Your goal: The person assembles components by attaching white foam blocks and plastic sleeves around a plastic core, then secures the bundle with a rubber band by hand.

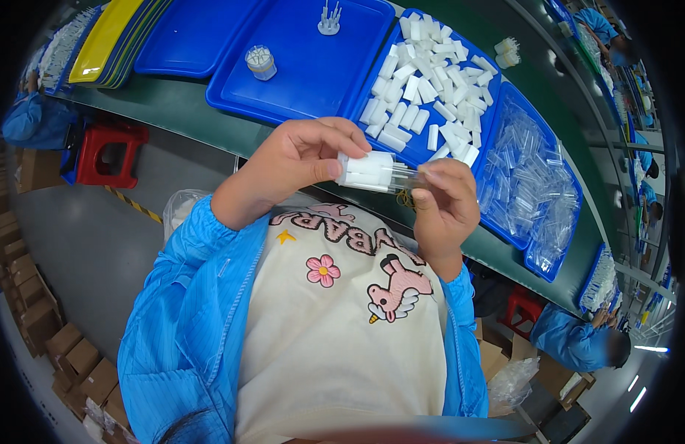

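Observation:
In front of my chest I hold a bundle of white blocks (pixel 368 172) with thin clear stems sticking out at its right end. My left hand (pixel 298 159) is closed around the bundle's left end, fingers above and thumb in front. At the stem end my right hand (pixel 447 211) pinches the clear tips between thumb and fingers. Thin yellowish bands (pixel 405 198) show just below the stems, beside my right fingers. Behind the bundle, a blue tray (pixel 366 140) carries a heap of loose white blocks (pixel 431 81).
A larger blue tray (pixel 298 96) bears a banded round bundle (pixel 261 63) and a white pronged piece (pixel 329 21). Clear plastic tubes (pixel 524 166) fill a blue tray at right. Yellow and blue trays (pixel 109 44) are stacked left. A red stool (pixel 113 155) stands below; co-workers sit at both sides.

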A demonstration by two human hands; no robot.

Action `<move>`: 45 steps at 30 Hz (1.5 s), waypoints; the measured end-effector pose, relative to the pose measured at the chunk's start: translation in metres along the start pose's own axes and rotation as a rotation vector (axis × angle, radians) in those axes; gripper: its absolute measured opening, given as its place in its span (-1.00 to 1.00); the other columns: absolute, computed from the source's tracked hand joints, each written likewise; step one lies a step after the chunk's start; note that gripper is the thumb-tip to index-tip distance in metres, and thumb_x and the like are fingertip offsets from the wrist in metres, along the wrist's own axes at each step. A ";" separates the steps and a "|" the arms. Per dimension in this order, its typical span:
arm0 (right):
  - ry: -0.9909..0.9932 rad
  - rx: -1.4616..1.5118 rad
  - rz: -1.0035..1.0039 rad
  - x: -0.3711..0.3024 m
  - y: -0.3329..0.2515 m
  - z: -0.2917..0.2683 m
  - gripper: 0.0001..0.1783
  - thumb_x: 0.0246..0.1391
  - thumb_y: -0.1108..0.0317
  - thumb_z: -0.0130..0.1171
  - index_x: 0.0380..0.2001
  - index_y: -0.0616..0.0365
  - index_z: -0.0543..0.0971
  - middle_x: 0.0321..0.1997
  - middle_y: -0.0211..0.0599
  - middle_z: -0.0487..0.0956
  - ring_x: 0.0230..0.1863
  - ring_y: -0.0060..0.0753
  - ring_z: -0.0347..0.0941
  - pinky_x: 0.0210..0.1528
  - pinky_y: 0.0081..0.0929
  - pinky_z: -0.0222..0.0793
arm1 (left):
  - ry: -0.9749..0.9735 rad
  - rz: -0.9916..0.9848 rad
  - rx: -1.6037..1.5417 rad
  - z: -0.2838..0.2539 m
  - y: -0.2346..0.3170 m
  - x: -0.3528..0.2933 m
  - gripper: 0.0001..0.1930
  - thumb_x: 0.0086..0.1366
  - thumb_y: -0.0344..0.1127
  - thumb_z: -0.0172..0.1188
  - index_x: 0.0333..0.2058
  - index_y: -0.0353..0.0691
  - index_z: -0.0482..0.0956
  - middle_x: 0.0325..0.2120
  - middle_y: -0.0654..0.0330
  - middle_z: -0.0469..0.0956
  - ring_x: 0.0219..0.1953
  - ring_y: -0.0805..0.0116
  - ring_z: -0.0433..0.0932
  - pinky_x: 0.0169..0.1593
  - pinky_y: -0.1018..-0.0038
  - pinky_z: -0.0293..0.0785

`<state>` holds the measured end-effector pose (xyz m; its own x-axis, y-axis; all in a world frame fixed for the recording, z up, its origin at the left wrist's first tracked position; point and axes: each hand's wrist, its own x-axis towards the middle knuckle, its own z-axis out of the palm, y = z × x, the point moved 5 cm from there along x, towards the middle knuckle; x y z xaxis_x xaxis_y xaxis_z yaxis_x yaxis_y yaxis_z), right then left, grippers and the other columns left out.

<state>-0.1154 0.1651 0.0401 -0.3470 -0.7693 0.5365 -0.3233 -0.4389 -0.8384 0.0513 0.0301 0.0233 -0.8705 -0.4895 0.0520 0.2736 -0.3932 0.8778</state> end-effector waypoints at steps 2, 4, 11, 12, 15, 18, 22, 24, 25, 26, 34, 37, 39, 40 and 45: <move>-0.042 -0.012 0.002 0.006 -0.002 0.003 -0.70 -0.01 0.55 0.34 -0.16 0.25 0.55 -0.12 -0.14 0.49 -0.12 -0.34 0.46 -0.07 -0.44 0.45 | -0.021 0.036 0.011 0.002 -0.003 0.000 -0.72 0.13 -0.26 0.39 -0.20 -0.23 0.64 -0.11 0.08 0.48 -0.04 0.29 0.49 0.05 0.39 0.45; -0.088 -0.023 -0.003 0.011 -0.005 0.007 -0.69 -0.01 0.55 0.34 -0.15 0.26 0.56 -0.12 -0.13 0.50 -0.12 -0.33 0.46 -0.06 -0.43 0.44 | 0.001 0.046 -0.053 0.001 -0.003 0.002 -0.67 0.10 -0.15 0.43 -0.22 -0.20 0.63 -0.12 0.10 0.47 -0.04 0.30 0.49 0.05 0.39 0.45; 0.127 0.094 0.110 0.013 -0.003 0.016 -0.68 0.11 0.58 0.21 -0.04 0.36 0.53 0.11 -0.01 0.46 0.05 -0.34 0.44 0.05 -0.41 0.43 | 0.010 0.203 -0.108 0.005 -0.010 0.007 -0.77 0.13 -0.44 0.36 -0.21 -0.30 0.60 -0.05 0.08 0.44 -0.02 0.29 0.47 0.08 0.35 0.45; 0.164 0.137 0.110 0.015 -0.003 0.017 -0.67 0.14 0.58 0.17 0.00 0.35 0.52 0.17 0.01 0.43 0.08 -0.35 0.42 0.07 -0.42 0.42 | 0.008 0.254 -0.078 0.006 -0.009 0.007 -0.77 0.13 -0.44 0.36 -0.22 -0.30 0.59 -0.04 0.09 0.42 -0.01 0.29 0.46 0.08 0.35 0.45; 0.157 0.125 0.130 0.019 -0.001 0.020 -0.62 0.15 0.59 0.15 0.07 0.33 0.48 0.23 0.03 0.38 0.11 -0.34 0.41 0.08 -0.41 0.42 | 0.003 0.333 -0.019 0.008 -0.005 0.007 -0.78 0.14 -0.44 0.36 -0.23 -0.29 0.59 -0.04 0.09 0.41 0.01 0.29 0.43 0.09 0.36 0.44; 0.093 0.061 0.186 0.018 0.000 0.019 -0.54 0.15 0.59 0.15 0.14 0.31 0.43 0.30 0.02 0.31 0.17 -0.31 0.38 0.10 -0.40 0.41 | 0.006 0.374 0.023 0.009 -0.003 0.008 -0.78 0.13 -0.43 0.38 -0.24 -0.28 0.59 -0.04 0.09 0.41 0.02 0.29 0.42 0.08 0.36 0.43; 0.126 0.115 0.139 0.023 -0.005 0.031 -0.52 0.13 0.62 0.14 0.15 0.29 0.42 0.35 0.02 0.23 0.25 -0.27 0.31 0.10 -0.39 0.41 | 0.019 0.409 0.068 0.005 -0.003 0.006 -0.71 0.05 -0.40 0.46 -0.24 -0.27 0.60 -0.04 0.10 0.41 0.01 0.30 0.43 0.05 0.38 0.45; 0.170 0.179 0.169 0.023 -0.004 0.036 -0.58 0.17 0.53 0.11 0.12 0.33 0.44 0.38 0.10 0.19 0.43 -0.05 0.08 0.38 -0.15 0.07 | 0.037 0.424 0.053 0.005 -0.001 0.005 -0.69 0.02 -0.39 0.48 -0.25 -0.26 0.60 -0.04 0.10 0.41 0.00 0.31 0.44 0.04 0.38 0.46; 0.169 0.184 0.168 0.022 -0.003 0.035 -0.58 0.17 0.53 0.11 0.12 0.33 0.44 0.38 0.10 0.19 0.43 -0.05 0.08 0.38 -0.15 0.07 | 0.053 0.438 0.041 0.006 -0.001 0.005 -0.67 -0.01 -0.39 0.50 -0.26 -0.26 0.60 -0.03 0.10 0.41 -0.01 0.32 0.45 0.03 0.39 0.47; 0.169 0.243 0.157 0.021 -0.002 0.035 -0.58 0.15 0.55 0.12 0.10 0.32 0.45 0.39 0.12 0.17 0.44 -0.03 0.05 0.40 -0.14 0.05 | 0.056 0.438 0.045 0.008 -0.001 0.006 -0.67 -0.01 -0.39 0.50 -0.26 -0.26 0.60 -0.03 0.10 0.41 -0.01 0.32 0.45 0.03 0.39 0.47; 0.069 0.408 0.156 0.021 -0.007 0.045 -0.56 0.03 0.79 0.10 0.00 0.24 0.42 0.41 0.21 0.07 0.44 -0.03 0.04 0.29 -0.19 0.25 | 0.038 0.437 -0.002 0.010 -0.006 0.010 -0.65 -0.06 -0.39 0.53 -0.29 -0.24 0.59 -0.04 0.10 0.43 -0.02 0.34 0.46 0.03 0.42 0.46; 0.016 0.422 0.067 0.024 -0.002 0.047 -0.52 0.01 0.77 0.15 0.03 0.24 0.43 0.42 0.19 0.06 0.44 -0.05 0.04 0.32 -0.17 0.19 | 0.059 0.474 -0.023 0.005 -0.010 0.008 -0.66 -0.06 -0.40 0.53 -0.30 -0.21 0.58 -0.06 0.10 0.44 -0.01 0.31 0.45 0.04 0.40 0.42; -0.053 0.338 0.060 0.025 -0.001 0.043 -0.45 0.03 0.68 0.19 0.13 0.20 0.40 0.44 0.06 0.09 0.43 -0.13 0.06 0.29 -0.23 0.22 | 0.089 0.472 0.045 0.003 -0.005 0.004 -0.68 -0.03 -0.38 0.51 -0.31 -0.19 0.57 -0.06 0.09 0.43 0.00 0.28 0.44 0.08 0.36 0.38; -0.051 0.374 0.146 0.025 0.000 0.039 -0.44 0.05 0.62 0.20 0.16 0.19 0.40 0.44 -0.02 0.10 0.42 -0.18 0.07 0.26 -0.25 0.25 | 0.118 0.443 0.072 -0.002 -0.005 0.002 -0.67 -0.03 -0.42 0.50 -0.30 -0.18 0.55 -0.04 0.08 0.42 0.03 0.28 0.42 0.09 0.35 0.38; 0.242 -0.182 0.264 0.024 0.015 -0.034 -0.52 0.05 0.52 0.19 0.10 0.18 0.49 0.20 -0.12 0.45 0.14 -0.31 0.40 0.19 -0.33 0.26 | 0.181 0.303 0.001 -0.014 -0.002 -0.001 -0.40 0.08 -0.26 0.44 0.06 -0.04 0.33 0.03 0.14 0.36 0.08 0.25 0.42 0.01 0.44 0.50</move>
<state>-0.1581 0.1555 0.0441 -0.6290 -0.7038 0.3301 -0.3382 -0.1346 -0.9314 0.0577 0.0208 0.0153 -0.6629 -0.7141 0.2251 0.5078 -0.2078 0.8360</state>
